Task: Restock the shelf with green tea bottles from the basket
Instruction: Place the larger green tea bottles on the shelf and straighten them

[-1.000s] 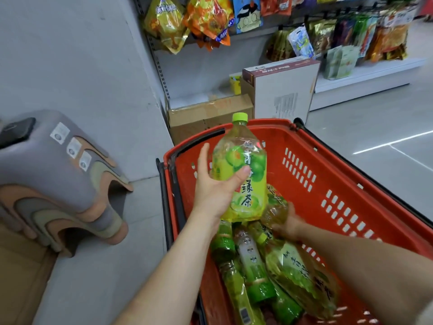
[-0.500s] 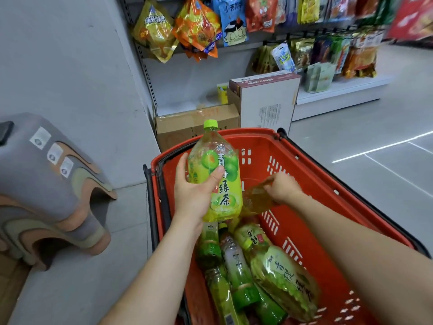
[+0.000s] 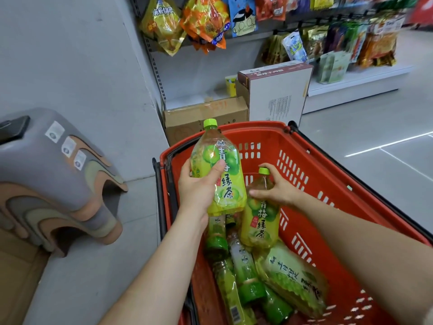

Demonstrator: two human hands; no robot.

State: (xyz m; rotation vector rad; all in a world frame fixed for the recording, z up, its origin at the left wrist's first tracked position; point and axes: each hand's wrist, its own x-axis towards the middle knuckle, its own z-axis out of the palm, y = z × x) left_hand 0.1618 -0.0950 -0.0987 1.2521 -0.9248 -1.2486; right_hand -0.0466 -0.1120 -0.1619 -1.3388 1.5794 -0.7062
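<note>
second bottle [image 3: 260,221] lifted upright, right hand [image 3: 280,192] fingers [image 3: 273,170] wrapping its neck

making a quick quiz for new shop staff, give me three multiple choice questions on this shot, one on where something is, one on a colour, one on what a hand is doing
1. Where is the large clear plastic green tea bottle that the right hand grips?
A. upright within the red plastic basket
B. outside it, to its left
C. lying flat under the others

2. What colour is the screw cap of the second large green tea bottle, in the left hand?
A. red
B. lime green
C. white

3. What is the left hand's state?
A. open and idle
B. pressing flat on the basket rim
C. gripping its bottle upright

Key: 1 A, its base sits between the red walls; 2 B, the cap shows lime green against the cardboard behind; 3 C, thumb and fingers wrap the label.
</note>
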